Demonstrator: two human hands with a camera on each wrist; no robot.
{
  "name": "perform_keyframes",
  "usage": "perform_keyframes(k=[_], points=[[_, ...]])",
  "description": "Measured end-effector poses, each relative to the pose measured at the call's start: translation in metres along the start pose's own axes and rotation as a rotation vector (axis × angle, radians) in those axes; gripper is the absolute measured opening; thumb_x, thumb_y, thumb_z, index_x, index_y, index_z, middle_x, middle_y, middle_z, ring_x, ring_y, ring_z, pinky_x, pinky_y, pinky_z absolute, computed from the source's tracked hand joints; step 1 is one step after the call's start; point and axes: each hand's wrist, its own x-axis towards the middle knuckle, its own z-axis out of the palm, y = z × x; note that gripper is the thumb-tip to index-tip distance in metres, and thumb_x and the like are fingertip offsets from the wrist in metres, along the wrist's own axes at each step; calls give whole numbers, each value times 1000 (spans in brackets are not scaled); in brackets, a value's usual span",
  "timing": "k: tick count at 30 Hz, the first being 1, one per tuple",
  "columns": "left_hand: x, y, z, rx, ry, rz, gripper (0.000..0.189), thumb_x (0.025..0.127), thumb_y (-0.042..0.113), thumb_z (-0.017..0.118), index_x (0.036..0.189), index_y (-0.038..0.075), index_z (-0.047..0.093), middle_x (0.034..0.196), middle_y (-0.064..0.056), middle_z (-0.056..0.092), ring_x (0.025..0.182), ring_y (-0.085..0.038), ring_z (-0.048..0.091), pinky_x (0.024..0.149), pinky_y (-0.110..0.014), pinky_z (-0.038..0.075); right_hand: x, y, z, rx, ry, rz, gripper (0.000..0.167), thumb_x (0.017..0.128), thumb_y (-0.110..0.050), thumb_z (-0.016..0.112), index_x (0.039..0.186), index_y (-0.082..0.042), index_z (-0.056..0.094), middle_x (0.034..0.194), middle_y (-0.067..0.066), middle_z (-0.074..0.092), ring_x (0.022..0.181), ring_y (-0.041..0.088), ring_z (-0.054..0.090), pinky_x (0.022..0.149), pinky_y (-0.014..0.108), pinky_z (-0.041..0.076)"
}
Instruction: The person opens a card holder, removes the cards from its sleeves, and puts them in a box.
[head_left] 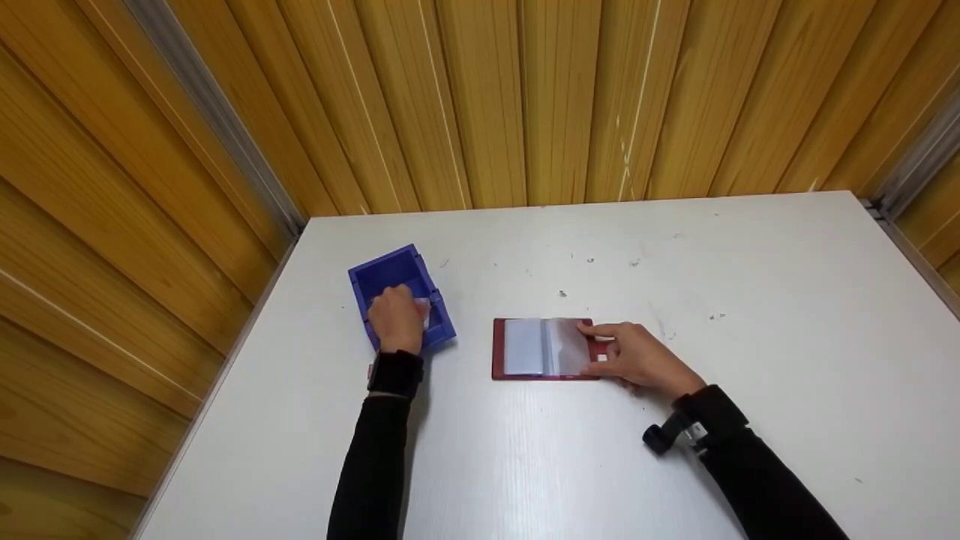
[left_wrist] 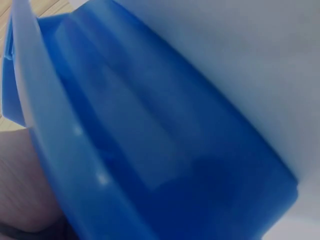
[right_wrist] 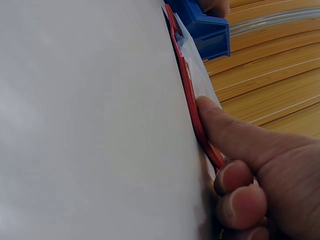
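Observation:
A dark red card holder (head_left: 498,352) with clear plastic sleeves (head_left: 523,347) lies spread on the white table. My right hand (head_left: 637,356) grips its right edge, thumb over the sleeves, and other fingers curl by the cover in the right wrist view. To the left, my left hand (head_left: 397,319) reaches down into a blue plastic bin (head_left: 442,319), knuckles up. Beside that hand, a small clear and pinkish piece (head_left: 425,309) shows inside the bin. The left fingertips are hidden, and I cannot tell whether they hold anything.
The white table (head_left: 540,465) runs back to a wood-patterned wall (head_left: 555,105), with a similar wall (head_left: 90,247) on the left. Small dark scuffs mark the tabletop behind and right of the card holder.

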Motion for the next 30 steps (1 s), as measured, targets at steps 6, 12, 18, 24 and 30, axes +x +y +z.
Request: perform_keyframes(k=[6, 12, 18, 24, 30], points=[[-1, 1, -5, -46, 8, 1, 17, 84, 12, 79, 88, -5, 77, 88, -26, 76, 84, -43, 75, 71, -52, 60, 1, 0, 1, -21, -5, -10, 81, 82, -32, 89, 152, -19, 52, 54, -3, 52, 37, 11, 45, 40, 29, 44], [-1, 15, -33, -56, 71, -5, 30, 76, 11, 88, 97, -6, 75, 91, -25, 76, 85, -40, 75, 72, -49, 62, 1, 0, 1, -19, 1, -9, 80, 82, -33, 89, 152, -19, 53, 55, -2, 53, 39, 12, 46, 40, 30, 45], [-8, 36, -54, -110, 213, 106, 15, 92, 6, 75, 101, -5, 75, 91, -23, 76, 82, -39, 75, 69, -50, 61, 0, 1, 1, -11, 1, -13, 77, 83, -32, 88, 151, -20, 54, 58, -2, 54, 39, 11, 45, 39, 31, 46], [-21, 57, -44, -356, 40, 380, 10, 90, 4, 77, 100, 0, 78, 85, -13, 78, 78, -30, 75, 74, -46, 60, 0, 2, 1, -14, 5, -12, 71, 82, -32, 89, 146, -20, 60, 58, -2, 54, 37, 11, 45, 39, 28, 44], [-44, 88, -14, -368, -347, 606, 55, 86, 24, 87, 133, 4, 67, 117, -12, 76, 105, -26, 72, 93, -40, 58, 0, 1, -1, -20, 2, 3, 65, 83, -37, 87, 143, -23, 64, 57, -4, 47, 38, 11, 45, 40, 26, 44]])
